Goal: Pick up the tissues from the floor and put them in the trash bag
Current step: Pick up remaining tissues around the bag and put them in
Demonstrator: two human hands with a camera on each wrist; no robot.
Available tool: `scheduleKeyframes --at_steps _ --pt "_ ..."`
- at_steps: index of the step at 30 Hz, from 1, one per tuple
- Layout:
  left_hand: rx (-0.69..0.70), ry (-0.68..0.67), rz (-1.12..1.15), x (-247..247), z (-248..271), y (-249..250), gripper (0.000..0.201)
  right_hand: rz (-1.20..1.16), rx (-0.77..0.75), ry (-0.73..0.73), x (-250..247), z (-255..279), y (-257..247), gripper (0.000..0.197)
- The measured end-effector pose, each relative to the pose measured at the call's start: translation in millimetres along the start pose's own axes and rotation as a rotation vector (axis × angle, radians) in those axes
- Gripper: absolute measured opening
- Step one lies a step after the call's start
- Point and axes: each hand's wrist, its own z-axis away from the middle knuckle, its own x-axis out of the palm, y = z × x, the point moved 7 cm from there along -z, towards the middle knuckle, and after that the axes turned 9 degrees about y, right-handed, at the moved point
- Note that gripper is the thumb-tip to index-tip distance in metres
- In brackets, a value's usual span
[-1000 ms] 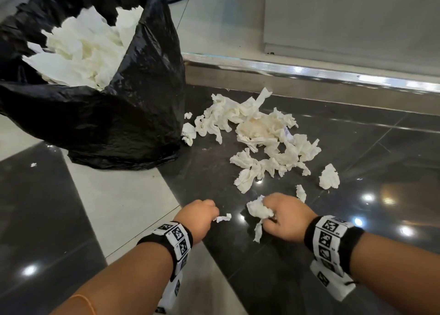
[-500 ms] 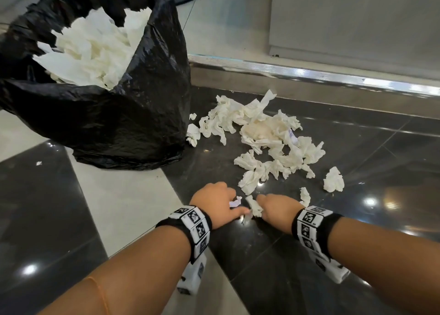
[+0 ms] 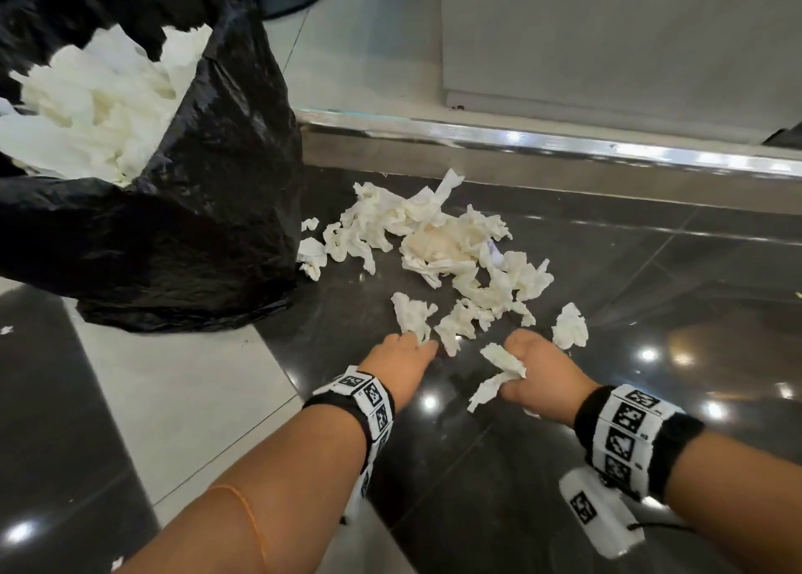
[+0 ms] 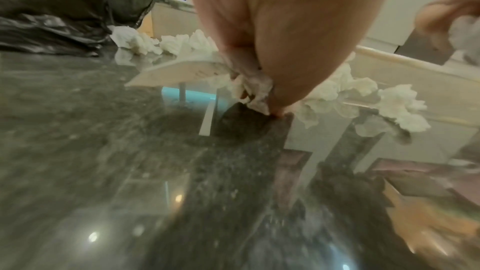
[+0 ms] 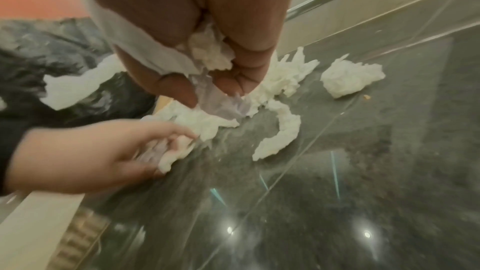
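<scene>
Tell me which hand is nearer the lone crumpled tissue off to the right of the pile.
Right. The right hand sits just beside the lone tissue; the left hand is farther off, across the floor.

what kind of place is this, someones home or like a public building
Probably a public or commercial building, a lobby perhaps: polished dark stone floor mirroring ceiling lights, a metal-edged step, and a big black trash bag. I can't rule out a home.
</scene>
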Motion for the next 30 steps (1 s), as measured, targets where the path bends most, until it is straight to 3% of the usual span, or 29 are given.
scheduleKeyframes --at_steps 4,8,10,15,20,23,26,30 --pt "-0.128 -0.026 -0.014 -2 11 -18 0.031 0.002 0.073 0.153 -10 -20 31 0.029" --pt "-0.133 -0.002 -0.067 -32 26 -26 0.03 0.294 0.036 -0.015 23 -25 49 0.033" --pt "-0.127 0.029 -0.1 -55 32 -28 0.025 0.304 0.028 -0.028 30 -23 48 0.033" --pt "-0.221 0.034 -0.083 -94 49 -43 0.025 0.16 -0.019 0.0 22 -30 27 0.032" --pt "-0.266 0.126 0.048 -97 63 -53 0.024 0.026 -0.063 0.125 15 -49 -12 0.049" --pt "-0.303 0.116 0.167 -74 79 -55 0.041 0.148 -0.178 -0.001 35 -56 -36 0.06" --pt "-0.22 0.054 0.154 -52 87 -39 0.051 0.341 -0.234 -0.103 52 -54 -38 0.037" --pt "-0.042 0.03 0.07 -32 66 -4 0.068 0.145 -0.041 -0.054 39 -45 -21 0.017"
